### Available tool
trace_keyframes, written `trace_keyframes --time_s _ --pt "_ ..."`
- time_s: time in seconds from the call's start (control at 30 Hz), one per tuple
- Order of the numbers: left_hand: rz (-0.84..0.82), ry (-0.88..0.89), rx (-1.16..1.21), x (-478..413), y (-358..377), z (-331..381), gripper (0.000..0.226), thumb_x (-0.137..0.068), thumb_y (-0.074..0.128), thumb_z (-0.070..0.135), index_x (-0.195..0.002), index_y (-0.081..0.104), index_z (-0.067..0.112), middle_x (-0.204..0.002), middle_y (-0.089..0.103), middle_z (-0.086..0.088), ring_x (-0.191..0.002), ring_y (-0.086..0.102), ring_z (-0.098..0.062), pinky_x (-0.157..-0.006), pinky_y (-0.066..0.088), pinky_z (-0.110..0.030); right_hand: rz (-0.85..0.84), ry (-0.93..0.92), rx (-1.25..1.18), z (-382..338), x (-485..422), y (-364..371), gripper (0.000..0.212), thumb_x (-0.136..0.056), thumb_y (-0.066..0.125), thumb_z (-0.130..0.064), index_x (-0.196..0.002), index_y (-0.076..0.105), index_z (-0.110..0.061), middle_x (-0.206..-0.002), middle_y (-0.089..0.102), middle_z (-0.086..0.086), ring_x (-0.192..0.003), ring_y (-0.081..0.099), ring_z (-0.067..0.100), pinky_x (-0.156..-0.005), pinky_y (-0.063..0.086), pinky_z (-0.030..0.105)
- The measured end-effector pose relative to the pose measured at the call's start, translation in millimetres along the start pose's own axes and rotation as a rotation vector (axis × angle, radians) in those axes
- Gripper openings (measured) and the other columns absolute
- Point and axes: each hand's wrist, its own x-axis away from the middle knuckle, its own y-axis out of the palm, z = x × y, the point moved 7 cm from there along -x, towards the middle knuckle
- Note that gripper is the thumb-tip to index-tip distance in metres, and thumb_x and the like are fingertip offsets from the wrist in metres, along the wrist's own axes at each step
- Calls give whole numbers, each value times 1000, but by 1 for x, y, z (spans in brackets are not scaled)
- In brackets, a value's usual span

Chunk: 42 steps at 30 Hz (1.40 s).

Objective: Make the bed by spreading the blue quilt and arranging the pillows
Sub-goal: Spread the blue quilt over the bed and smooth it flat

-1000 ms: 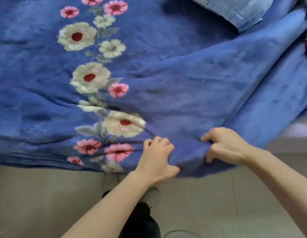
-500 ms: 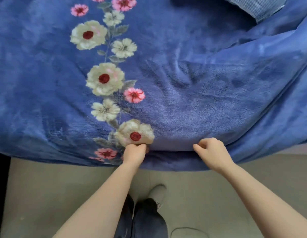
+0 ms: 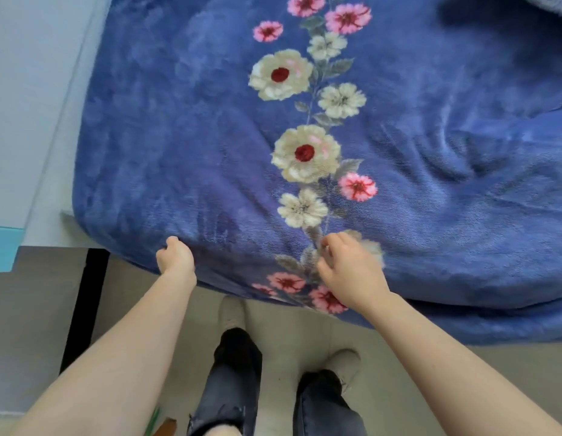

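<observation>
The blue quilt [image 3: 185, 146], printed with a line of cream and pink flowers, covers the bed and hangs over its near edge. My left hand [image 3: 176, 258] is curled on the quilt's near edge, close to the bed's left corner, gripping the fabric. My right hand [image 3: 349, 269] rests on the flower strip at the same edge, fingers bent into the cloth. Deep folds bunch on the quilt at the right. A sliver of a pillow [image 3: 556, 1] shows in the top right corner; the rest is out of frame.
A pale wall [image 3: 31, 105] runs along the bed's left side, with a turquoise band [image 3: 3, 247] low down. A black bed leg [image 3: 84, 309] stands at the left corner. My legs and shoes [image 3: 232, 313] are on the grey floor in front of the bed.
Both hands have shifted left along the quilt's near edge, toward the bed's left corner. The view has swung left, so the wall now shows and the pillow has almost left the frame.
</observation>
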Motion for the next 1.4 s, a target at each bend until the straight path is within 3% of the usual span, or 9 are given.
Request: trace_keyframes --time_s 0.17,0.37,0.5,0.6,0.77,0.97,1.07,1.17,1.4 --pt "-33 -33 17 -55 -38 28 46 -97 38 15 -142 40 10 -142 47 -10 -118 53 -35 -85 48 -39 -43 -7 13 -82 -34 36 20 -92 50 -23 -105 49 -9 -109 53 7 -101 52 29 -73 36 35" --pt "-125 -19 -67 -143 -85 52 72 -69 60 -1 -137 39 13 -121 58 -7 -92 59 -26 -79 53 -39 -3 -103 116 -176 -78 75 31 -86 59 -29 -108 50 -9 -105 51 6 -95 53 28 -67 41 34" --pt "-388 -80 -206 -163 -75 55 53 -77 66 3 -126 48 14 -121 59 -5 -107 53 -25 -81 49 -49 -22 -163 371 -216 -105 104 66 -58 86 -39 -105 59 -1 -85 55 12 -71 55 31 -53 47 37" --pt "-377 -80 -237 -170 -81 51 36 -81 70 21 -112 55 14 -112 62 -7 -104 59 -29 -83 53 -56 -64 -172 460 -232 -121 122 52 -51 92 -30 -79 56 -5 -69 54 10 -58 53 28 -46 41 31" --pt "-93 13 98 -177 -124 61 11 -80 64 15 -74 59 23 -77 64 1 -82 66 -29 -77 58 -49 -76 -33 209 -256 -132 125 28 -95 54 -21 -75 35 -12 -73 46 3 -68 40 30 -62 25 33" --pt "72 -120 232 -241 -148 68 20 -81 66 18 -97 59 8 -106 63 -10 -93 63 -25 -83 55 -44 -135 -88 76 -333 -155 161 28 -94 49 -14 -72 32 -15 -77 52 5 -73 45 32 -63 21 30" --pt "-76 -399 231 -234 -116 60 45 -94 57 26 -135 46 8 -134 53 -8 -119 54 -33 -96 45 -58 -214 -134 249 -318 -161 180 6 -92 45 -9 -95 43 -13 -108 59 10 -98 55 31 -69 27 29" --pt "-213 -483 415 -226 -88 65 43 -100 42 27 -142 40 18 -141 49 -5 -124 48 -37 -91 44 -60 -175 -155 184 -314 -151 178 11 -92 46 -14 -103 45 -11 -112 54 7 -103 50 26 -71 28 27" --pt "9 -71 109 -164 -83 67 61 -94 37 33 -149 28 7 -150 39 -18 -133 42 -37 -111 33 -44 -5 -221 153 -266 -122 125 13 -82 61 -14 -87 52 -6 -86 52 9 -78 51 32 -62 44 40"
